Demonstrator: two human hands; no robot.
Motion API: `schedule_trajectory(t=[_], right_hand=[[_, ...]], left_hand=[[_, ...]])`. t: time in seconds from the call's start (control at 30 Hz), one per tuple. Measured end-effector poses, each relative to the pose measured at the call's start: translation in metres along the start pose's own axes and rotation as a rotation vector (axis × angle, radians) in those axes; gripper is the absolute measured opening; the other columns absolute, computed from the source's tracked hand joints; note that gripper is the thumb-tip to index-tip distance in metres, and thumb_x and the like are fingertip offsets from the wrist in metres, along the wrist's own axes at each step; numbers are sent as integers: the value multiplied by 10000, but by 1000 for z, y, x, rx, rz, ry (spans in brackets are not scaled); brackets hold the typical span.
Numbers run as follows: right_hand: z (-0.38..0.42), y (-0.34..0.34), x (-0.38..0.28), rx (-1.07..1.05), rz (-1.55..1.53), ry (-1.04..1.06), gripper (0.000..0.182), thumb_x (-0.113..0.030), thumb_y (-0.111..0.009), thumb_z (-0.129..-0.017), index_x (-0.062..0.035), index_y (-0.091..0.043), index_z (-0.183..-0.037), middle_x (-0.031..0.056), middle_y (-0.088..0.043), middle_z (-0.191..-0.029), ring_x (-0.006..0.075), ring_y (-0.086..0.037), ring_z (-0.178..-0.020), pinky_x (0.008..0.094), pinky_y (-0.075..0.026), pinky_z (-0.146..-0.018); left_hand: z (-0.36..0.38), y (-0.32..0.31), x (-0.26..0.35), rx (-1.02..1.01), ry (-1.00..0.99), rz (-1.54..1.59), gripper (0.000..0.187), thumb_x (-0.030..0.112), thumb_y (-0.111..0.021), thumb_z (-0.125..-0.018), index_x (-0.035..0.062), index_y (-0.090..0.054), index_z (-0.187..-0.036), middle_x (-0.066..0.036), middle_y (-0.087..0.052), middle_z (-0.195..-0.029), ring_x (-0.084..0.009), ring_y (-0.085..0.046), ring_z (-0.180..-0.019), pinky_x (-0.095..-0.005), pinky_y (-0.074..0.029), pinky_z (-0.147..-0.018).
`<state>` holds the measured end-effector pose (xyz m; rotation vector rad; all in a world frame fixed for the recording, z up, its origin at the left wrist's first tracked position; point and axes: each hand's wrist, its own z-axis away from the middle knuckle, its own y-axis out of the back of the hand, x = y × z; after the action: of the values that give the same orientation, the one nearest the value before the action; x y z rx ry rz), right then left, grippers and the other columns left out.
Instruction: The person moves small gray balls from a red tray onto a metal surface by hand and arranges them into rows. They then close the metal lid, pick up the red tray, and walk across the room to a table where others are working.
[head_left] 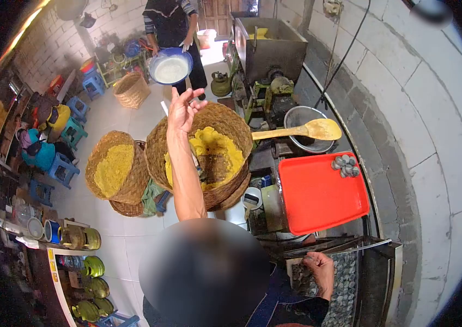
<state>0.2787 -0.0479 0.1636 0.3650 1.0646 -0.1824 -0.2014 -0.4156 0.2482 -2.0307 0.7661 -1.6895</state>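
My left hand (183, 111) reaches forward over the large woven basket (225, 117), palm up and fingers spread, holding nothing. In that basket lies a crumbly yellow mass (212, 143), and a thin white stick (164, 108) shows beside my wrist. At the lower right my right hand (322, 272) has its fingers pinched together over a tray-like bed of small round grey pieces (342, 283); I cannot tell what is between the fingertips. Just ahead of it is a red tray (318, 196) with several grey round pieces (345, 165) in its far right corner.
A person (174, 27) ahead holds a blue basin (187, 60) of white stuff. A large wooden paddle (321, 129) lies across a metal bowl (296, 117). Left stands another basket (103, 185) of yellow mass. A steel machine (274, 49) lines the right wall.
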Motion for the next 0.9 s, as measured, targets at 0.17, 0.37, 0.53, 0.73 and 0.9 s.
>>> schedule_trajectory(t=[0.17, 0.37, 0.53, 0.73, 0.9], right_hand=[[1, 2, -7, 17, 40, -39, 261, -8, -726, -809, 41, -653, -1054, 56, -705, -904, 76, -605, -749, 228, -486, -684], [-4, 0, 1, 24, 1, 11, 220, -15, -723, -806, 26, -669, -1016, -7, -673, -818, 40, -561, -675, 209, -447, -610], [-4, -2, -6, 21, 2, -4, 226, -20, -734, -809, 24, -671, -1021, 27, -687, -855, 71, -582, -724, 224, -472, -662], [-2, 1, -7, 48, -32, 6, 220, -41, -740, -811, 17, -677, -1014, 36, -684, -837, 86, -601, -751, 250, -485, -669], [-7, 15, 3, 111, 216, 138, 250, -91, -751, -795, -5, -687, -1021, 60, -687, -829, 136, -608, -735, 282, -495, -671]], left_hand=[[6, -1, -8, 44, 27, 3, 1020, 117, -590, -921, 132, 276, -1461, -195, -660, -1011, -158, -580, -590, -331, -575, -665], [10, 7, -13, 46, 44, 7, 1005, 131, -607, -919, 167, 224, -1481, -204, -644, -1044, -149, -574, -576, -405, -567, -779], [26, -12, -14, 113, 58, -156, 849, 173, -551, -962, 90, 89, -1513, -207, -635, -1086, -186, -630, -666, -331, -567, -737], [83, -39, -67, -144, 346, -302, 453, 225, -537, -981, -10, -434, -1354, -164, -639, -1119, -203, -660, -862, -305, -572, -708], [167, -66, -140, -363, 665, -262, 440, 265, -542, -984, 12, -463, -1334, -152, -625, -1152, -208, -654, -895, -323, -557, -748]])
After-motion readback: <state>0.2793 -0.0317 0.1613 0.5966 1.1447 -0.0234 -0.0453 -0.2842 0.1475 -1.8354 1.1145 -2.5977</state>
